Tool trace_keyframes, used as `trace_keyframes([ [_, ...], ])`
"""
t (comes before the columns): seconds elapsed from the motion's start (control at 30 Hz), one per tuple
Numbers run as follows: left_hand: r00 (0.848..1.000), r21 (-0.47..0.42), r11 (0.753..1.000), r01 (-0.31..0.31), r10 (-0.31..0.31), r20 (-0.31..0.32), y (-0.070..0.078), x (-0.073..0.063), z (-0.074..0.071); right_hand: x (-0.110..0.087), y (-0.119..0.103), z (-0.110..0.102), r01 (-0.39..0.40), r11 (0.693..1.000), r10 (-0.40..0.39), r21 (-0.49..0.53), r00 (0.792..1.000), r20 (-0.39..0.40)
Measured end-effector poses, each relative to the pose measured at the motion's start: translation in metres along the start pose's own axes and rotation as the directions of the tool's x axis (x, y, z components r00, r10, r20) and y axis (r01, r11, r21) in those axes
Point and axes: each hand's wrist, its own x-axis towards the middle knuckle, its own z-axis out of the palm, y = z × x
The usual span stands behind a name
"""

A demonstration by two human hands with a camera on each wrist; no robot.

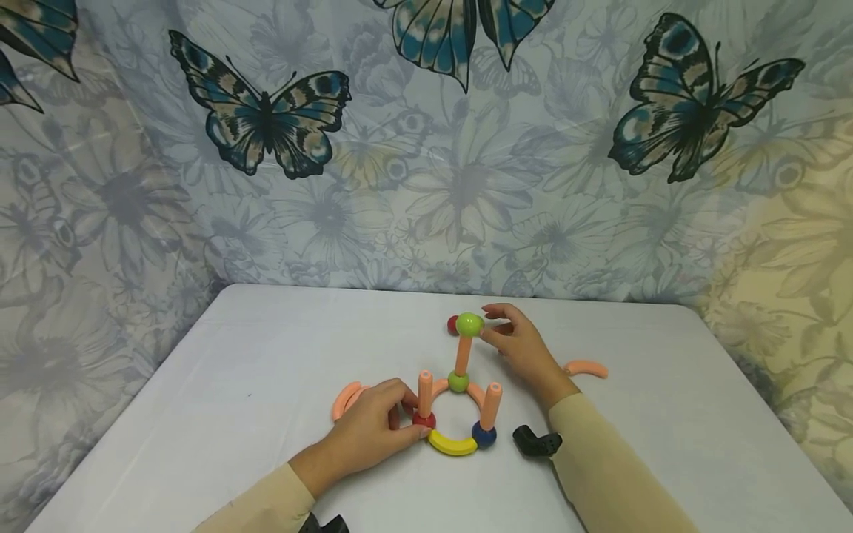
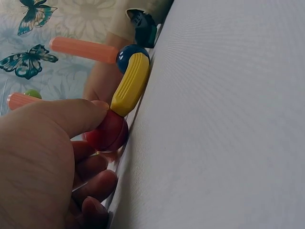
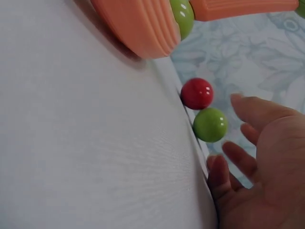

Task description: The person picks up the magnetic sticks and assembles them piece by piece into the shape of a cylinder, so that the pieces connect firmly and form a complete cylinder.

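"What is the left hand (image 1: 369,431) doing?"
"It pinches the red joint (image 2: 107,132), thumb on one side, fingers curled behind. A post (image 1: 425,394) stands up from that joint, and a yellow curve (image 1: 453,444) links it to the blue joint (image 1: 484,434)."
"And the right hand (image 1: 525,348)?"
"Well apart from the left, thumb and fingers spread just beside the loose green ball (image 3: 210,125). I cannot tell whether a fingertip touches it."
"Where does that ball lie?"
"On the table (image 1: 200,414), next to the loose red ball (image 3: 197,94), behind the post that carries the top green ball (image 1: 469,324)."
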Motion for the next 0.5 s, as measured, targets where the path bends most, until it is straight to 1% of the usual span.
trace_keyframes([
  [0.13,1.000,0.001,1.000,0.001,-0.001,0.004,-0.0026,0.0004,0.0017,0.0039,0.0013,0.0023,0.035,0.997,-0.033,-0.066,0.999,0.023],
  [0.23,1.000,-0.003,1.000,-0.011,0.011,-0.001,-0.0036,0.0007,0.0024,0.0065,0.0029,0.0044,0.053,0.990,-0.051,-0.129,0.998,0.024],
  [0.33,1.000,-0.009,1.000,-0.026,0.026,-0.007,-0.0035,0.0004,0.0022,0.0076,0.0044,0.0061,0.036,0.984,-0.037,-0.173,0.999,-0.001],
  [0.5,1.000,0.006,1.000,-0.015,0.015,-0.003,-0.0035,-0.0002,0.0009,0.0058,0.0031,0.0090,-0.010,0.985,0.003,-0.169,0.999,-0.037],
])
